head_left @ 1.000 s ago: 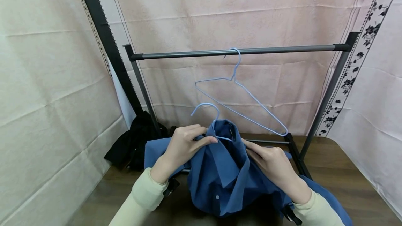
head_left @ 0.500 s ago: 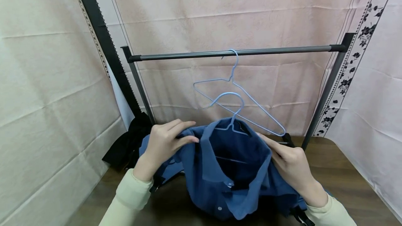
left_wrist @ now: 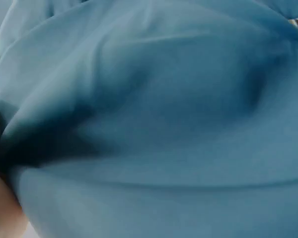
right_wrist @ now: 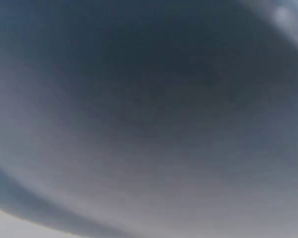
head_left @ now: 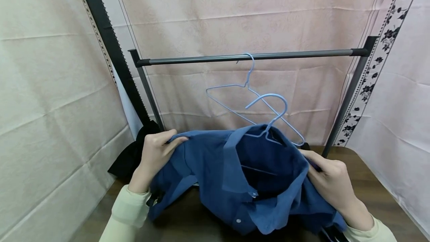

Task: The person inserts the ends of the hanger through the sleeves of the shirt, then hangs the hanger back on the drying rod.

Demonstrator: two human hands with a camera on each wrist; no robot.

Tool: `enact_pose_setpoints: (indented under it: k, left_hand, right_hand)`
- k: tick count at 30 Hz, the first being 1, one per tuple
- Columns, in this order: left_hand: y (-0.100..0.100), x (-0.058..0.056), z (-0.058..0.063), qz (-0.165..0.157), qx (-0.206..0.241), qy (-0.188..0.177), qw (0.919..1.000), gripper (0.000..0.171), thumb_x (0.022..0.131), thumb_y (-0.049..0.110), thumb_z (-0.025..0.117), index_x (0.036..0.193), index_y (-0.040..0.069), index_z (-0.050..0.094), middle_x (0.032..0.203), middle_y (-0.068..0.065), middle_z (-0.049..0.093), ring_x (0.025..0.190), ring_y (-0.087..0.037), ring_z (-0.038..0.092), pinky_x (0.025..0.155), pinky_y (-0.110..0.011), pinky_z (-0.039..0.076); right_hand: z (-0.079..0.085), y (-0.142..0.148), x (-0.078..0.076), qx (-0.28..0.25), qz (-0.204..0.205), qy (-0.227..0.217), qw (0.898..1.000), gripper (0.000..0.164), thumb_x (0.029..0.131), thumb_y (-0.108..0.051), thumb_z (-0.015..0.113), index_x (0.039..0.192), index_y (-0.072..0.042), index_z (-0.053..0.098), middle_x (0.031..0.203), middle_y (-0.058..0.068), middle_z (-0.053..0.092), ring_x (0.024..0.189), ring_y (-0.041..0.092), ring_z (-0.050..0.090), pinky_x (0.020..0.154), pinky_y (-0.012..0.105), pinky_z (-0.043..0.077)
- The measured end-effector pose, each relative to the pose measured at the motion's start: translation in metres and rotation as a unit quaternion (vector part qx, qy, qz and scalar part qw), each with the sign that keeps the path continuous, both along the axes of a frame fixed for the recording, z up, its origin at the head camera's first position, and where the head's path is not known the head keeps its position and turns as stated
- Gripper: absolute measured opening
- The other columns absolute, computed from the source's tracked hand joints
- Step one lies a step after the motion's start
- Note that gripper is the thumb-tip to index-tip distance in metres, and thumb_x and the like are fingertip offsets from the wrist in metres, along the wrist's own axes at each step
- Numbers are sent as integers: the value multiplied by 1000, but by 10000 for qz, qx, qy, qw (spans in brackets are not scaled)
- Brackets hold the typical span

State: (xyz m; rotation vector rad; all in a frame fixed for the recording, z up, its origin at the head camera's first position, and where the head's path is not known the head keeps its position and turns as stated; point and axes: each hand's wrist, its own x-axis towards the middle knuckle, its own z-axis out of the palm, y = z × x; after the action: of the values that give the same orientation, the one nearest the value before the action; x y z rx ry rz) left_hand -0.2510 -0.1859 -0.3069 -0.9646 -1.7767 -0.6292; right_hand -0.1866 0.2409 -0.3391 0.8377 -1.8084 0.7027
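Shirt (head_left: 215, 167) spread wider, its hanger (head_left: 285, 106) rightward, left hand (head_left: 153, 157) farther out

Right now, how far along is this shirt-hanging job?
Looks done: the hanger is inside the blue shirt, hook out through the collar. In hand: the left grip pinches one shoulder, the right grip holds the other. Probably remaining: settling the shoulders and hooking it onto the rail, where only the second hanger hangs.

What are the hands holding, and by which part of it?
A blue shirt: the left hand pinches it at one shoulder, and the right hand grips the other shoulder, close to the collar.
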Motion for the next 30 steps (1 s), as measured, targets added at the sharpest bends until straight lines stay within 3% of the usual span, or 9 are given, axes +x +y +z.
enact_pose_setpoints:
  k: [3, 6, 12, 15, 18, 21, 23, 27, 30]
  left_hand:
    - [-1, -1, -1, 8, 309, 238, 9992, 53, 100, 44, 57, 63, 16, 32, 55, 8, 17, 42, -2, 18, 44, -18, 16]
    - [-5, -2, -1, 163, 694, 321, 9969, 56, 99, 45, 57, 61, 15, 29, 54, 7, 17, 42, -2, 17, 43, -19, 15]
    - [-12, -5, -2, 417, 1399, 38, 9893, 59, 96, 52, 57, 59, 15, 29, 54, 8, 17, 42, -2, 15, 44, -20, 15]
    - [-13, -7, -2, 456, 1661, -235, 9848, 59, 94, 52, 59, 59, 13, 31, 55, 9, 18, 43, -3, 17, 44, -20, 16]
    - [-13, -8, -3, 374, 2047, -890, 9740, 49, 94, 42, 67, 63, 9, 49, 57, 10, 35, 46, -3, 34, 48, -17, 27]
    - [-11, -8, -5, -10, 2581, -1923, 9468, 26, 95, 31, 72, 92, 5, 70, 80, 6, 62, 70, -9, 58, 67, -20, 44]
    - [-11, -10, -9, -326, 2818, -2647, 9217, 37, 96, 33, 72, 122, 9, 67, 112, 2, 67, 99, -14, 61, 87, -27, 46]
    - [-9, -19, -27, -950, 2676, -3940, 8741, 86, 91, 58, 68, 158, 16, 33, 155, -8, 39, 138, -26, 40, 113, -46, 30]
    - [-6, -31, -50, -1333, 2138, -4947, 8317, 96, 94, 61, 60, 163, 16, 11, 166, -12, 18, 149, -33, 22, 119, -55, 17]
  right_hand:
    - [-1, 9, 1, 101, 288, -479, 9984, 34, 103, -35, 58, 105, -6, 77, 85, -10, 73, 61, -8, 56, 60, 10, 42]
    - [-1, 19, 2, 181, 333, -1082, 9934, 17, 99, -16, 67, 112, -10, 76, 104, -13, 73, 78, -5, 64, 73, 10, 46]
    - [-3, 23, 2, 249, 675, -2359, 9691, 39, 98, 9, 57, 130, -11, 67, 119, -13, 68, 99, 1, 64, 84, 12, 44]
    - [-3, 18, 0, 368, 1045, -2362, 9654, 40, 99, 13, 50, 128, -9, 65, 111, -10, 70, 89, 2, 63, 78, 14, 46]
    - [-1, 10, -2, 266, 1095, -1932, 9747, 32, 99, 12, 50, 115, -10, 67, 87, -13, 65, 71, -1, 58, 65, 16, 44]
    - [1, 0, -4, -98, 793, -1403, 9869, 22, 101, 7, 53, 102, -9, 66, 69, -14, 51, 57, -3, 47, 56, 17, 38]
    - [4, -5, -6, -326, 513, -1154, 9915, 17, 101, 3, 54, 98, -8, 66, 65, -13, 46, 55, -3, 42, 55, 17, 35]
    - [9, -15, -12, -663, -82, -1070, 9920, 14, 102, -2, 56, 98, -8, 68, 67, -7, 53, 57, -2, 45, 59, 18, 37]
    - [14, -23, -18, -861, -435, -1117, 9890, 14, 101, -3, 59, 99, -10, 71, 68, -3, 59, 58, 1, 50, 61, 19, 39]
